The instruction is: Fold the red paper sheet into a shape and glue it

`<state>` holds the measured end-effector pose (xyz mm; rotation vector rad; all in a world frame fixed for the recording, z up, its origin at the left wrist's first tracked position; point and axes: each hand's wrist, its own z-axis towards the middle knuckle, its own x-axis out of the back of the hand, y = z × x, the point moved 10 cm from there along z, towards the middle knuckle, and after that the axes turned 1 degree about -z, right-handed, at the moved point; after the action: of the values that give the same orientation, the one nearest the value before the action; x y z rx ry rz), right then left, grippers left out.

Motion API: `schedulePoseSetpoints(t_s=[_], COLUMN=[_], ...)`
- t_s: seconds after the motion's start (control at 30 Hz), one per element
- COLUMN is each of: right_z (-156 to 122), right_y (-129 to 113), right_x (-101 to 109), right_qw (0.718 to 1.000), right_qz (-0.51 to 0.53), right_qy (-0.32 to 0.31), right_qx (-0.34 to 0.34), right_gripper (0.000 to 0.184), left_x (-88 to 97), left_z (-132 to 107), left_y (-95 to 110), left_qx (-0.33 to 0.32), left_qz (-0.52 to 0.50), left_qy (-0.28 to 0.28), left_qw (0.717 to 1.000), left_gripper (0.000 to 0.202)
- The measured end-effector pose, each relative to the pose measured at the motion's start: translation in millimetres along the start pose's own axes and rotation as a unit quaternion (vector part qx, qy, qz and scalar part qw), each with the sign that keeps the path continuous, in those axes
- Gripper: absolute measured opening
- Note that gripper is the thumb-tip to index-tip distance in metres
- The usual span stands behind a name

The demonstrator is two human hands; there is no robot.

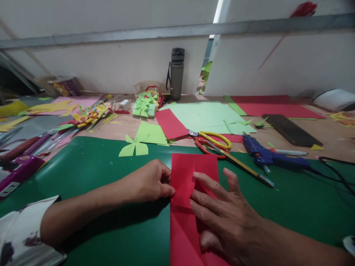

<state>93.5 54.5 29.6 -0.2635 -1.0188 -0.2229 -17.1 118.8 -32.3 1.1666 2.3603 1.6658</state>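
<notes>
Creasing seems to be the step in hand. Red paper (183,173) is lying on the green mat (91,166) at the middle of the worktop's (331,135) near edge, partly folded, with a flap slanting across its far half. The left hand (149,181) is resting curled in a loose fist, fingers drawn together, its thumb tip pressing on the sheet's left edge; it is not visibly gripping anything. The right hand (224,218) is lying flat with its fingers spread apart, bearing down on the sheet's right half with the fingertips reaching onto the flap.

To do this well, I judge that the left thumb should be pinning the edge so the sheet is not sliding on the smooth mat. The right fingers should be running outward along the fold line, not across it, so the flap is not skewing. The flap's edges should be matching the layer beneath before any hard pressing, since a sharp crease in card is hard to undo.

The scissors (212,142) and glue gun (266,155) are lying toward the far right, apart from the sheet.
</notes>
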Motion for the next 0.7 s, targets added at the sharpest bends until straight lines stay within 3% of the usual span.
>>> schedulePoseSetpoints(t_s=[0.17, 0.27, 0.37, 0.57, 0.7], right_z=[0, 0, 0, 3, 2], right_y=[-1, 2, 2, -3, 0], right_x=[-6, -9, -10, 2, 11], right_qw=[0.999, 0.999, 0.998, 0.998, 0.993], right_qz=[0.001, 0.022, 0.03, -0.067, -0.113], right_qy=[-0.036, -0.042, -0.045, -0.001, 0.037], right_qx=[0.011, -0.007, -0.011, 0.001, -0.02], right_gripper=[0.046, 0.042, 0.037, 0.045, 0.037], left_x=[2.4, 1.7, -1.5, 3.8, 5.7], left_z=[-1, 1, 5, 14, 13], left_y=[4, 8, 13, 11, 7], left_qx=[-0.002, -0.015, -0.033, -0.023, -0.008], left_qz=[0.008, -0.043, -0.116, -0.139, -0.109], left_qy=[0.017, 0.015, -0.005, 0.012, 0.022], left_qw=[1.0, 0.999, 0.993, 0.99, 0.994], left_gripper=[0.016, 0.008, 0.02, 0.011, 0.015])
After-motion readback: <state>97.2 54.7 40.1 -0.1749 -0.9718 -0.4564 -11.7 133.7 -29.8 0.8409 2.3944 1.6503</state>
